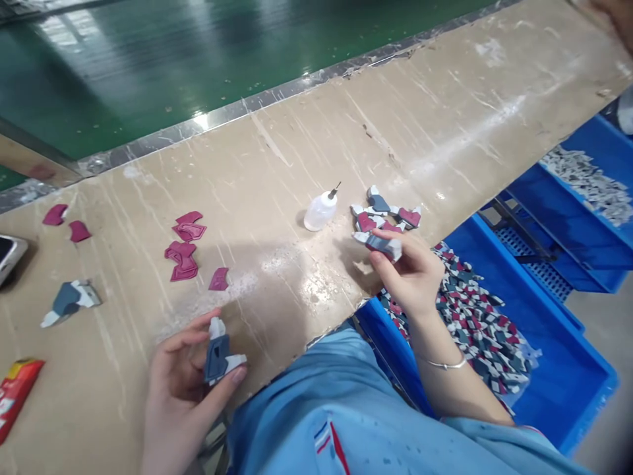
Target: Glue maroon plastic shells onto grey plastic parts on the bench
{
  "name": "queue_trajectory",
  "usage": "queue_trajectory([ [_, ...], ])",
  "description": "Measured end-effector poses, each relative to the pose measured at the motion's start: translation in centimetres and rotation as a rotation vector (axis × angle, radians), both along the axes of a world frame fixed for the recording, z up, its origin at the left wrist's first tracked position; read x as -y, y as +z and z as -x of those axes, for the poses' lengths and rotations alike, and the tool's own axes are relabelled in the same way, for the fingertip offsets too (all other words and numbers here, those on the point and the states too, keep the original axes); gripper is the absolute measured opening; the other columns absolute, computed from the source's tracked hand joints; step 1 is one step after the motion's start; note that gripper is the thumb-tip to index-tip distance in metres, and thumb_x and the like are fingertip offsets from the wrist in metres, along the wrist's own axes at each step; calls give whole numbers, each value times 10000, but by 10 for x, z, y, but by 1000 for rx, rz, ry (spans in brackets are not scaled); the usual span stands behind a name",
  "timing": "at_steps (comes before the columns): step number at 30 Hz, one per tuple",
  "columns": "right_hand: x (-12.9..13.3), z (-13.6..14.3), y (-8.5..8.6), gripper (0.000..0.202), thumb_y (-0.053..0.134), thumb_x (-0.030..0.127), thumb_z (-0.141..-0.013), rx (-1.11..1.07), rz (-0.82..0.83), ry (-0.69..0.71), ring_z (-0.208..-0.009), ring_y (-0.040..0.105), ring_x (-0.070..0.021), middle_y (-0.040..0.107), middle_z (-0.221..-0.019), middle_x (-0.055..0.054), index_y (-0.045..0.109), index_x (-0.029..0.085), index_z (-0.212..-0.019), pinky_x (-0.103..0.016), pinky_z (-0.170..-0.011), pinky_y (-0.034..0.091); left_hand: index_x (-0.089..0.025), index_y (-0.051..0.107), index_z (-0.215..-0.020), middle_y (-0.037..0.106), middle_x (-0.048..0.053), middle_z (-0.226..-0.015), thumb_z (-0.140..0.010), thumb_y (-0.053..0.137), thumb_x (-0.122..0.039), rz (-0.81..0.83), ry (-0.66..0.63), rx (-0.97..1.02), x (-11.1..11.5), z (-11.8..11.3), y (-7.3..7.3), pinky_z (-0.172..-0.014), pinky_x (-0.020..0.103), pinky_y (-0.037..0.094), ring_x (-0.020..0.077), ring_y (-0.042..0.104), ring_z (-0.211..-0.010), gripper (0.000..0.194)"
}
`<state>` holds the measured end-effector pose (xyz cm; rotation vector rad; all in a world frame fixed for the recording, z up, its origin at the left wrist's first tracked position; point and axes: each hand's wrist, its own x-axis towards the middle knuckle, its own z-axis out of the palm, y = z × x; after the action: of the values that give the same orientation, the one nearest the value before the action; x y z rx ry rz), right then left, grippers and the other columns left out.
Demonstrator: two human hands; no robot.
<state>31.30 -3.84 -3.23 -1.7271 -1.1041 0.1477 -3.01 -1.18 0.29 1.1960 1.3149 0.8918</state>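
My left hand (pixel 182 389) grips a small grey-and-white plastic part (pixel 217 353) between thumb and fingers, just above the table's near edge. In my right hand (pixel 413 270) is a similar grey-and-white piece (pixel 383 245), pinched by thumb and forefinger. Just beyond it lies a small pile of white parts with maroon or grey faces (pixel 380 201). A squeeze bottle (pixel 320 211) with a thin dark needle tip stands left of that pile. Loose maroon pieces (pixel 184 265) lie on the table beyond my left hand.
Another grey-and-white part (pixel 69 300) lies at the left, near a red wrapper (pixel 18 396) and a phone-like device (pixel 10 257). Below the worn tabletop (pixel 297 145), at right, a blue bin (pixel 558 389) holds many assembled parts. Another blue bin (pixel 588 251) contains white pieces.
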Motion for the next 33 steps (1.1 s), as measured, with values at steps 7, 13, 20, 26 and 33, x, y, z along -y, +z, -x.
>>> queue_trajectory([
  [7, 8, 26, 8, 331, 732, 534, -1005, -100, -54, -40, -690, 491, -234, 548, -847, -13, 681, 383, -1296, -400, -666, 466, -264, 735, -1094, 746, 89, -1435, -727, 985, -147, -33, -4, -29, -5, -17, 0, -763, 204, 691, 233, 839, -1091, 459],
  [13, -40, 72, 20, 897, 112, 913, -999, -842, 199, 535, -489, 286, -157, 509, -707, 24, 710, 281, -1216, -300, -409, 315, -265, 714, -1172, 694, 99, -1525, -748, 989, -163, -23, -12, -1, -4, -19, -6, -845, 237, 702, 185, 840, -1008, 516],
  [20, -97, 54, 28, 507, 406, 687, -1076, -1318, 189, 524, -605, 115, -172, 248, -705, 64, 586, 267, -856, -247, -423, 235, -267, 691, -1240, 680, 90, -1523, -775, 976, -170, -69, -15, -2, -2, -20, -22, -883, 231, 696, 153, 837, -978, 554],
  [26, -55, 100, 20, 639, 578, 928, -882, -969, 265, 514, -577, 486, -191, 523, -708, 9, 628, 298, -984, -343, -510, 500, -261, 681, -1267, 685, 96, -1464, -774, 973, -234, -65, 88, -38, 0, -35, -15, -807, 258, 709, 145, 817, -879, 574],
  [33, -8, 110, 8, 531, 645, 806, -954, -502, 61, 486, -848, 752, -293, 744, -1024, -111, 664, 305, -1129, -447, -698, 639, -286, 660, -1269, 777, 53, -1314, -772, 938, -171, 36, 69, 52, 3, -47, -5, -753, 274, 702, 131, 790, -754, 581],
])
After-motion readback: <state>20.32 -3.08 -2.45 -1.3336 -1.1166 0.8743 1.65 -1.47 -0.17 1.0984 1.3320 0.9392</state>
